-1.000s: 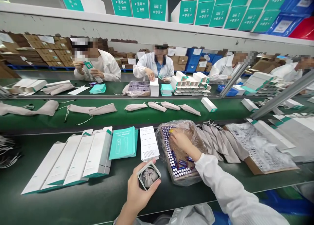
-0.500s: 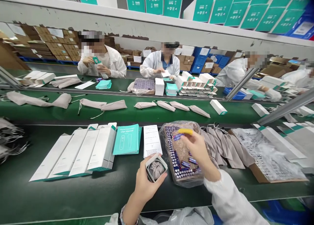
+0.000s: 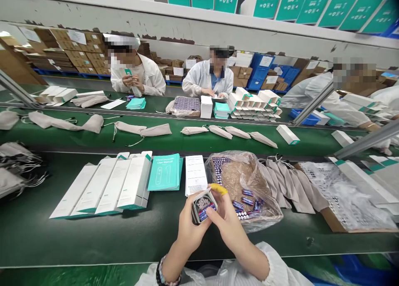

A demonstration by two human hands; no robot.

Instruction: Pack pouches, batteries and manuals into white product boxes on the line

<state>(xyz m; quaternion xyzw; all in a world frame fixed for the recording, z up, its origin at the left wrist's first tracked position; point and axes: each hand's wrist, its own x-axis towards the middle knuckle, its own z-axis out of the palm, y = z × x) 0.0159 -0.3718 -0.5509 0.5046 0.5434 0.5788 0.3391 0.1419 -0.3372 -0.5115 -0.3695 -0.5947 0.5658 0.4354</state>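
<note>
My left hand point(image 3: 190, 225) is wrapped round a narrow white box point(image 3: 195, 213), its open end facing me. Inside the box shows the gathered top of a grey drawstring pouch point(image 3: 202, 202). My right hand point(image 3: 225, 217), with a yellow cover on one finger, presses its thumb on blue-and-purple batteries point(image 3: 206, 211) at the box's mouth. How many batteries are there I cannot tell. Just right of my hands lies a plastic-lined tray point(image 3: 274, 211) with standing batteries along its edge and several loose batteries point(image 3: 247, 201) on brown paper.
Left of my hands lie white boxes point(image 3: 107, 186), teal user manuals point(image 3: 164, 173) and printed sheets point(image 3: 195, 174). Grey pouches point(image 3: 286, 182) and a carton of plastic bags point(image 3: 349, 194) lie right. Beyond, a green belt point(image 3: 149, 146) carries pouches; co-workers point(image 3: 208, 76) sit across.
My right hand has come from above the battery tray down and left to the box, bringing batteries to its open end. The tray's near left corner now shows fewer standing batteries. The view has shifted slightly.
</note>
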